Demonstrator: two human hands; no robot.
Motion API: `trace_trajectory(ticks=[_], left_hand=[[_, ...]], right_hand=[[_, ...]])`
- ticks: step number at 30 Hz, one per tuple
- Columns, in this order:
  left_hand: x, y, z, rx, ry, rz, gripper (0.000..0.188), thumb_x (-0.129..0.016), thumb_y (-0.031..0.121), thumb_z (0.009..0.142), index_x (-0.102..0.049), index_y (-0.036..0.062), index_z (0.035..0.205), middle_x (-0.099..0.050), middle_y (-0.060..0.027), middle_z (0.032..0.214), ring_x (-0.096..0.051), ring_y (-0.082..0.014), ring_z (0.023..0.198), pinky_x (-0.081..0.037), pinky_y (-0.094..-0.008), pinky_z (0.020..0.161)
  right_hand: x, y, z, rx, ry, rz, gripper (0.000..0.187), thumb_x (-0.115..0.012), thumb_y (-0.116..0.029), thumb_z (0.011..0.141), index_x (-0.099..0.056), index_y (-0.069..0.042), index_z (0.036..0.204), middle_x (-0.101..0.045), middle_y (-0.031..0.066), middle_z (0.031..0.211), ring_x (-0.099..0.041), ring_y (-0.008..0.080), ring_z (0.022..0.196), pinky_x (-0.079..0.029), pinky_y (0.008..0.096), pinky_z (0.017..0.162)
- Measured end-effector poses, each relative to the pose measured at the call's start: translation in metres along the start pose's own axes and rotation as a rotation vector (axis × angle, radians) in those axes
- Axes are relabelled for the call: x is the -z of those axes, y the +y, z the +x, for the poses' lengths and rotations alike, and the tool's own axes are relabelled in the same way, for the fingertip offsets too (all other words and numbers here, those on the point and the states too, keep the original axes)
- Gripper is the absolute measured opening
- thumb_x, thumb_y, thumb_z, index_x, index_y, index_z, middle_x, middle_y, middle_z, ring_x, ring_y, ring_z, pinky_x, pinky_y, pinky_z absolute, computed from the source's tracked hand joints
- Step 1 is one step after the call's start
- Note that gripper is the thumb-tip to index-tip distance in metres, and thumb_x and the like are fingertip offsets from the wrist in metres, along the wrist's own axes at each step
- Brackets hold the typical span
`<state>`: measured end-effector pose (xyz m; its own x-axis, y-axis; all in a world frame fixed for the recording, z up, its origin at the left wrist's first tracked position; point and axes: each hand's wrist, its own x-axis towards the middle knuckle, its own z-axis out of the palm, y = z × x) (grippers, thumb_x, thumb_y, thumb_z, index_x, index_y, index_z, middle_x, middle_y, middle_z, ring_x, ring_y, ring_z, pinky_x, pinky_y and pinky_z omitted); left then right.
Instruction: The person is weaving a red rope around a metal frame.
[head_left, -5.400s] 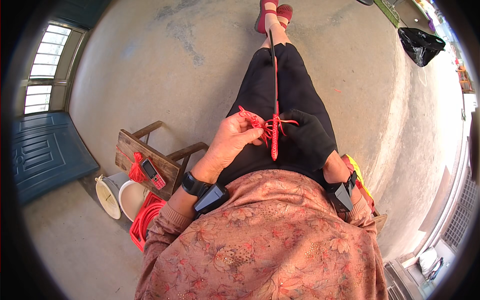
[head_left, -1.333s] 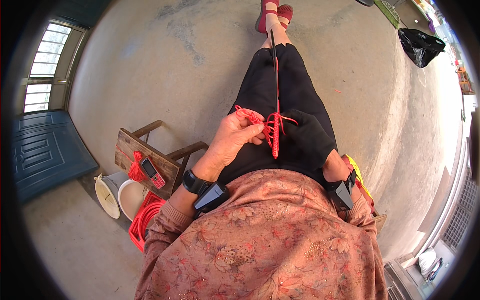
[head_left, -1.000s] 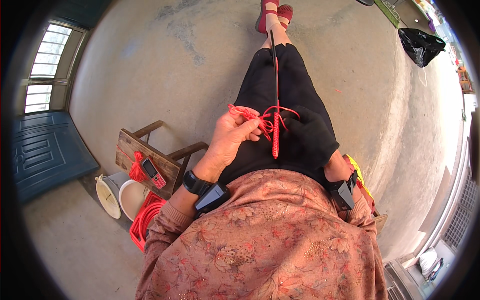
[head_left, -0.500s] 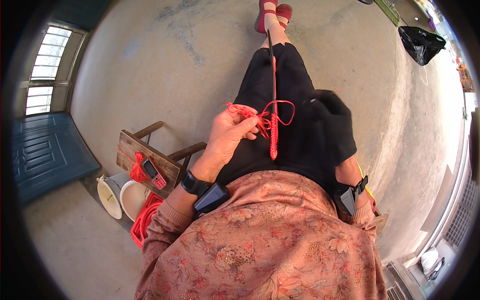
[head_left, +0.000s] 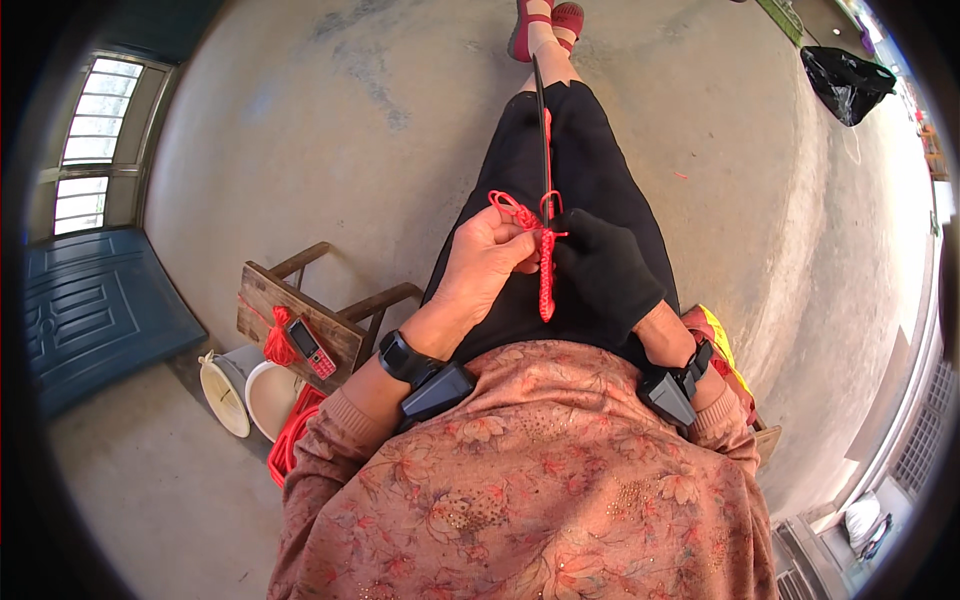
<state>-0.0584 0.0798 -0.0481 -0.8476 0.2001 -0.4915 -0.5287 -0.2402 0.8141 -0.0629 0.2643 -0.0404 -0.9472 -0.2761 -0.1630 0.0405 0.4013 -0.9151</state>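
Observation:
A thin black rod [head_left: 544, 150] runs lengthwise over my lap and down between my legs. Around its near end is a red braided cord sleeve [head_left: 546, 285]. Left of the rod, my bare left hand [head_left: 482, 265] is closed on a looped bundle of red cord [head_left: 515, 209], thumb and fingertips pinched beside the braid's upper end. My right hand [head_left: 608, 268], in a black glove, is closed at the other side of the braid, where a short cord end pokes out. Its fingertips are partly hidden, but they appear to pinch the cord there.
On a wooden stool [head_left: 262, 300] at the left lie a red cord hank [head_left: 280, 342] and a red phone [head_left: 311, 348]. Buckets [head_left: 272, 400] and a red basket of cord [head_left: 293, 440] stand below it. A yellow and red bag [head_left: 728, 345] is by my right forearm.
My right hand has come in from the right to the braid and closed there. My left hand has shifted slightly right, toward the rod. The wide cord loop has drawn smaller.

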Motion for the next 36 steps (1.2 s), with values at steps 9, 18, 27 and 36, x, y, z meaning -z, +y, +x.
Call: trace_trajectory(ticks=[9,18,27,36], left_hand=[[0.019,0.01,-0.01,-0.015,-0.015,-0.121,0.019,-0.059,0.015,0.098,-0.058,0.004,0.113,-0.068,-0.0101,0.104,-0.066,-0.0151,0.088,-0.055,-0.0286,0.075],[-0.006,0.044,-0.033,0.114,-0.63,-0.635,0.057,-0.051,0.052,0.097,-0.055,0.0014,0.122,-0.038,-0.027,0.147,-0.043,-0.0352,0.135,-0.052,-0.0414,0.094],[0.013,0.036,-0.032,0.114,-0.283,-0.893,0.041,-0.058,0.041,0.096,-0.057,0.0029,0.112,-0.045,-0.0018,0.082,-0.046,-0.017,0.08,-0.047,-0.0298,0.072],[0.037,0.023,-0.054,0.249,-0.174,-0.319,0.016,-0.054,0.017,0.101,-0.059,0.0041,0.109,-0.037,0.0077,0.06,-0.032,-0.0024,0.048,-0.025,-0.0195,0.043]], right_hand=[[0.037,-0.002,0.007,-0.095,0.187,0.594,0.01,-0.061,-0.009,0.09,-0.066,-0.001,0.092,-0.064,-0.0009,0.083,-0.06,0.0092,0.077,-0.047,0.0242,0.071],[0.08,-0.057,-0.048,0.154,0.139,1.051,0.015,-0.063,-0.014,0.091,-0.065,-0.001,0.099,-0.064,-0.0012,0.087,-0.059,0.0103,0.081,-0.047,0.0252,0.076],[0.033,-0.025,-0.022,-0.297,-0.18,0.567,0.021,-0.064,-0.016,0.091,-0.064,-0.003,0.107,-0.065,0.0006,0.091,-0.06,0.0125,0.086,-0.048,0.0269,0.079],[0.001,-0.009,-0.011,-0.428,-0.548,0.647,0.027,-0.065,-0.017,0.091,-0.064,-0.004,0.114,-0.067,0.0023,0.096,-0.062,0.0148,0.09,-0.049,0.0286,0.083]])
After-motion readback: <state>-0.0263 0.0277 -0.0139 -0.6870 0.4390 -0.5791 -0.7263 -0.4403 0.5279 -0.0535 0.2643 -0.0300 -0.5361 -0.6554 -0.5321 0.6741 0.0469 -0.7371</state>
